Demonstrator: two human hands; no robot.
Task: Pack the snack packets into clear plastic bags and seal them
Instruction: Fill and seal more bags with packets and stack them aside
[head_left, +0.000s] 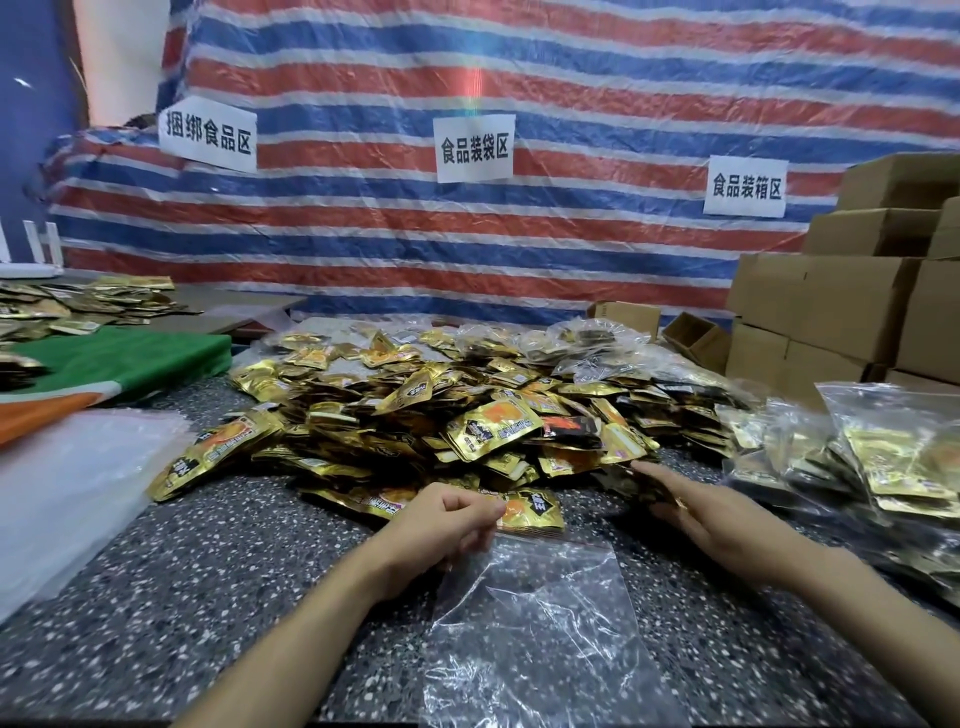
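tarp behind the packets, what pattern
The tarp has red, blue and white horizontal stripes; the head view shows it.

The one head-worn wide-angle view looks forward and down from close over the speckled table (156, 597), across the packet heap (415, 415) to the striped tarp (519, 249) facing it.

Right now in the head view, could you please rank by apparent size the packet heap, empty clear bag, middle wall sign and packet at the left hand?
1. packet heap
2. empty clear bag, though nearness enlarges it
3. middle wall sign and packet at the left hand: look alike, unranked
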